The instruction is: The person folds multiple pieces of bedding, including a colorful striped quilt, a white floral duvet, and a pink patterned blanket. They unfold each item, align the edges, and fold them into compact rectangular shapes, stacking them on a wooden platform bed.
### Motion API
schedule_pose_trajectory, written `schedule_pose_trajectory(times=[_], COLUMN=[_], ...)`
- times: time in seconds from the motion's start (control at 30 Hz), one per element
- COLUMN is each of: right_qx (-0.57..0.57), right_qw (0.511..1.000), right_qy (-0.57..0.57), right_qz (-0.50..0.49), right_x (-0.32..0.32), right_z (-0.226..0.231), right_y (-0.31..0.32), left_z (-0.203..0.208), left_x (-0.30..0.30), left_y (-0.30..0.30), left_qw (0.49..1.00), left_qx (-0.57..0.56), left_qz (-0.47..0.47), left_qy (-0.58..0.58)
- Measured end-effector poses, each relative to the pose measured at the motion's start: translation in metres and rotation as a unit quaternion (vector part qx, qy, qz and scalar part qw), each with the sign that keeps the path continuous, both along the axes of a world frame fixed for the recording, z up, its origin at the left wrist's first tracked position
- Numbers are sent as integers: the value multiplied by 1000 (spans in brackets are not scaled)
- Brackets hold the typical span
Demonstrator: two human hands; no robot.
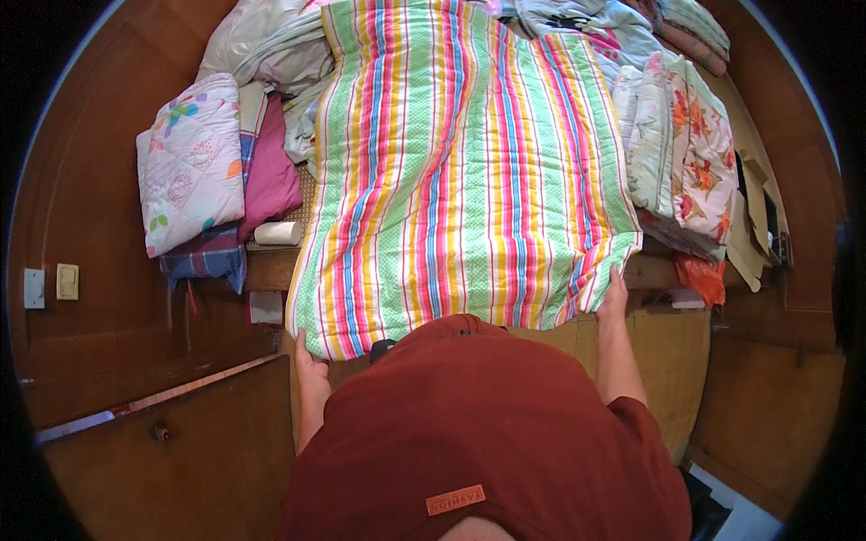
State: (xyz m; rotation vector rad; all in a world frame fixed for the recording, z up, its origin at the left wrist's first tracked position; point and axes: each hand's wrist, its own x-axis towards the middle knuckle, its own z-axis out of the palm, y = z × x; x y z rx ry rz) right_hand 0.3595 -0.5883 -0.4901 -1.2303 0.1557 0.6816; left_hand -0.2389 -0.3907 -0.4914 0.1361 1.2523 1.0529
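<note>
A padded quilt [460,189] with green, yellow, pink and blue stripes spreads over the bed, and its near edge hangs towards me. My left hand [312,362] is closed on the quilt's near left corner, fingers partly hidden behind the cloth. At the near right corner my right hand [614,296] grips the edge, where the fabric bunches into folds. The quilt's surface is slightly rumpled, with long creases running away from me. Its near middle edge is hidden behind my dark red shirt [487,415].
To the left lie a folded white patterned quilt [194,171], a magenta cloth [273,171] and a white roll [278,233]. Folded floral quilts [702,153] are stacked at right, above a red plastic bag [701,278] and beside cardboard [744,234]. Wooden panels [162,433] flank me.
</note>
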Motion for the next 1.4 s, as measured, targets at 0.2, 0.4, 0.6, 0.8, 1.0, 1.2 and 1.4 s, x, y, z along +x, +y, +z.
schedule_pose_trajectory(times=[0.2,0.4,0.6,0.8,1.0,1.2,1.4], right_qx=[74,148,152,121,71,5,10], right_qw=[996,979,958,836,686,633,634], right_qy=[-21,53,40,-89,-181,-86,-100], right_qz=[43,131,240,528,701,769,767], right_x=[28,10,-34,-186,-307,-317,-317], right_z=[30,80,149,218,161,150,142], right_y=[47,111,207,286,277,232,232], left_z=[9,41,39,73,94,120,113], left_x=[2,24,29,54,86,115,119], left_y=[-13,-19,-21,-19,-14,-30,-36], left_qw=[998,997,991,983,975,976,976], left_qx=[-6,33,107,166,222,206,204], left_qz=[54,73,63,65,-3,-64,-72], left_qy=[7,-5,-41,37,1,39,28])
